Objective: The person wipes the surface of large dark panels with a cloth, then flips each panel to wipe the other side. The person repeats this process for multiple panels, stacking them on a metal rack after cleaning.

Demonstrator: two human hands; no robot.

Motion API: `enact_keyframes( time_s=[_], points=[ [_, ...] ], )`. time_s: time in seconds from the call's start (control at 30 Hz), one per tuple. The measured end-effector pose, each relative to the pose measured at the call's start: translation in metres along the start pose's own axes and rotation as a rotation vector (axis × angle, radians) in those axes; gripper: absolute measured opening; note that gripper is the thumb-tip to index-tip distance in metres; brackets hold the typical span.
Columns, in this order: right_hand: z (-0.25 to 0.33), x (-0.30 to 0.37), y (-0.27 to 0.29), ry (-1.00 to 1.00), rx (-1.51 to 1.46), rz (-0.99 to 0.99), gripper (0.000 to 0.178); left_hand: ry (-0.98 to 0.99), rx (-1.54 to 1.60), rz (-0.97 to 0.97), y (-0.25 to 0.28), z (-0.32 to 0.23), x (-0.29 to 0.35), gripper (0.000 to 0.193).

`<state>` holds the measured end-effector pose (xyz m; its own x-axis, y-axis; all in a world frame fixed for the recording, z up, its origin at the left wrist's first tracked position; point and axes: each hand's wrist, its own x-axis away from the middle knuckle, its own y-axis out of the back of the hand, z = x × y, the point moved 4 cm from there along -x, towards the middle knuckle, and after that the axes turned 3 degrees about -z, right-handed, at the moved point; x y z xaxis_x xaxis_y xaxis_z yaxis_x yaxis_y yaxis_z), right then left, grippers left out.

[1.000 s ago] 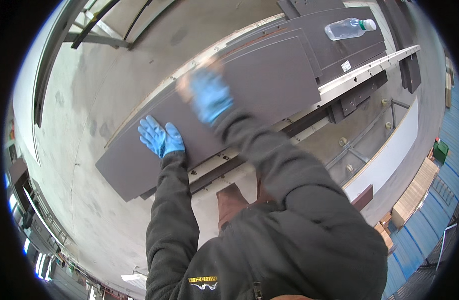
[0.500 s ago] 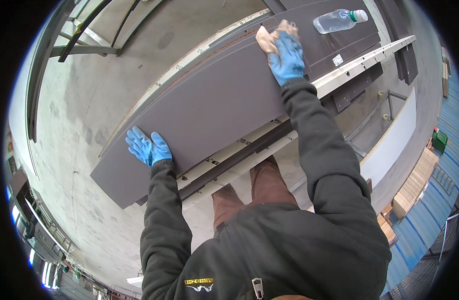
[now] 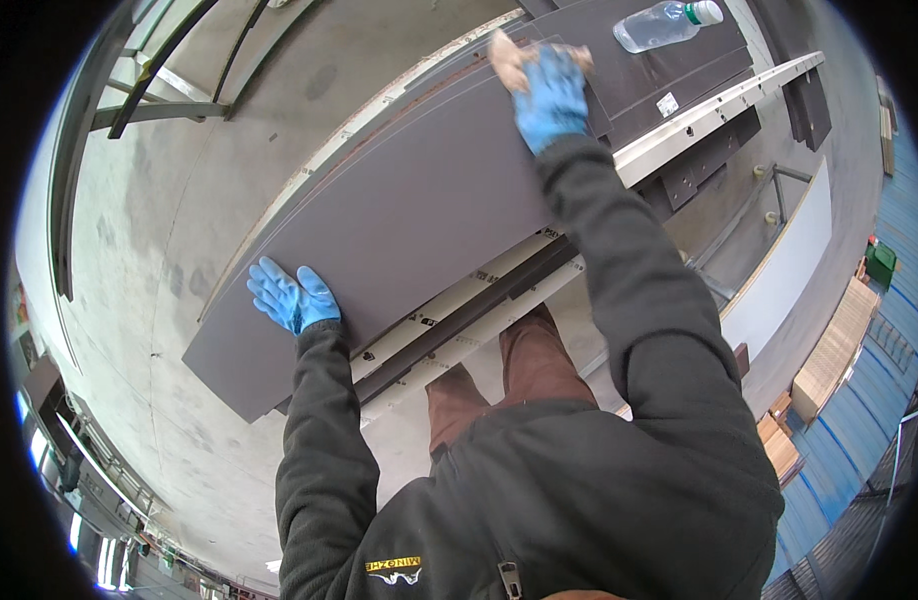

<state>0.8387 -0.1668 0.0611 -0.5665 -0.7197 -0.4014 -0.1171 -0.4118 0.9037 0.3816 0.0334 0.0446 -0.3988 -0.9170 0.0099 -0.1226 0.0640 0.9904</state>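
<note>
A long dark grey-brown panel (image 3: pixel 429 200) lies flat in front of me, on top of other panels of the same colour. My left hand (image 3: pixel 291 295), in a blue glove, rests flat with spread fingers near the panel's left end. At the far right part of the panel, my right hand (image 3: pixel 553 95), also blue-gloved, presses down on a beige cloth (image 3: pixel 510 60). The cloth bunches out to both sides of the fingers. Beyond that hand, a clear plastic bottle (image 3: pixel 659 28) with a green-and-white cap lies on its side on another dark panel.
A pale rail (image 3: pixel 719 118) with printed marks runs along the near right side of the stack. Metal frames (image 3: pixel 159 105) stand at the upper left. To the right are a wheeled frame with a white board (image 3: pixel 784 260), stacked cardboard (image 3: pixel 834 345) and a green bin (image 3: pixel 881 262).
My right hand has slid left with the cloth across the panel. My left hand has stayed nearly in place.
</note>
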Motion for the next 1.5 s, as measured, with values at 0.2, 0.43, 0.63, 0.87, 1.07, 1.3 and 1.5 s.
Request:
enact_keyframes(
  time_s=[0.2,0.43,0.63,0.87,1.07,1.3,1.5],
  points=[
    [-0.017,0.021,0.010,-0.003,-0.154,0.003,0.048,-0.007,-0.021,0.015,-0.002,0.002,-0.003,0.088],
    [0.052,0.149,0.086,-0.132,0.029,-0.078,0.052,-0.003,-0.004,0.014,0.001,-0.001,-0.002,0.087],
    [0.232,0.143,0.048,0.192,-0.445,0.449,0.063,0.057,-0.036,0.073,0.003,0.002,-0.005,0.086],
    [0.052,0.035,0.018,-0.083,0.259,0.081,0.057,0.021,0.238,0.026,0.009,0.018,-0.001,0.078],
    [0.030,0.023,-0.021,-0.195,0.290,0.116,0.057,0.747,0.149,-0.612,0.075,0.288,0.078,0.067],
    [0.320,0.053,-0.046,0.258,-0.111,-0.016,0.060,1.143,1.717,-0.425,-0.030,0.445,0.172,0.040],
    [0.652,0.107,-0.057,0.574,-0.427,0.178,0.060,0.979,1.833,-0.410,-0.029,0.429,0.171,0.048]
  ],
)
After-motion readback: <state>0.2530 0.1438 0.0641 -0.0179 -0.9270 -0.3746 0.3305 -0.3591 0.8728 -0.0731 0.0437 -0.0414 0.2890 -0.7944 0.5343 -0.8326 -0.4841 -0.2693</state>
